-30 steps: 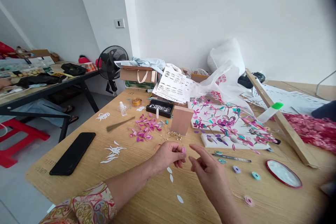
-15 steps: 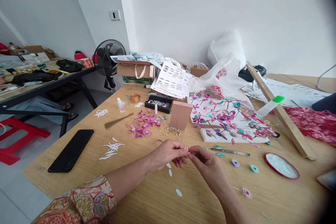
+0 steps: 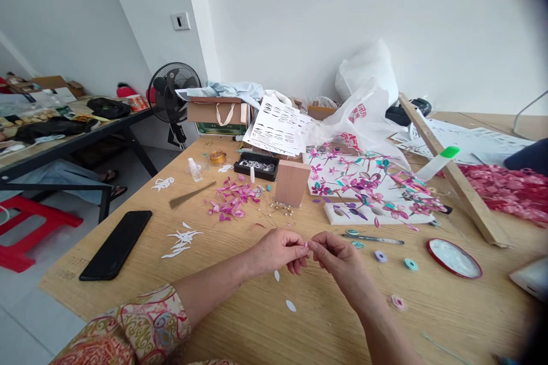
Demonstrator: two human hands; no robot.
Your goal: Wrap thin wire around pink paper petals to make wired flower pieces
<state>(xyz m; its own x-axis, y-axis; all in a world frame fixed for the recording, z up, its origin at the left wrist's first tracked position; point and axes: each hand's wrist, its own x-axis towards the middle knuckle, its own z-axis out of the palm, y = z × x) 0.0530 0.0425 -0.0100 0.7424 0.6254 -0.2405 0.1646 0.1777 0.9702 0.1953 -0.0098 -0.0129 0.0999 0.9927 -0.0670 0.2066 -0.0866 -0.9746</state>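
Observation:
My left hand [image 3: 278, 252] and my right hand [image 3: 341, 259] meet above the middle of the wooden table [image 3: 240, 319], fingertips almost touching. Both pinch a small pink petal [image 3: 307, 244], mostly covered by the fingers. On the table just below my left hand lies a white leaf-shaped cutout [image 3: 277, 276], and a second white cutout [image 3: 291, 306] is nearer to me. Beyond the hands spreads a pile of pink petals [image 3: 233, 199]. To the right of my right hand are a lilac thread spool [image 3: 381, 256], a teal spool [image 3: 411, 264] and a pink spool [image 3: 398, 303].
A wooden block [image 3: 291, 183] stands behind the hands. Wired flowers [image 3: 372, 197] rest on white foam [image 3: 338, 218] at right, near a pen [image 3: 379, 239] and a red-rimmed dish [image 3: 454, 259]. At left lie a black phone [image 3: 115, 245] and white paper strips [image 3: 182, 239].
My fingertips have shifted a little, and the pink petal now shows less between them. The view has tilted slightly, moving the table's right side up and left.

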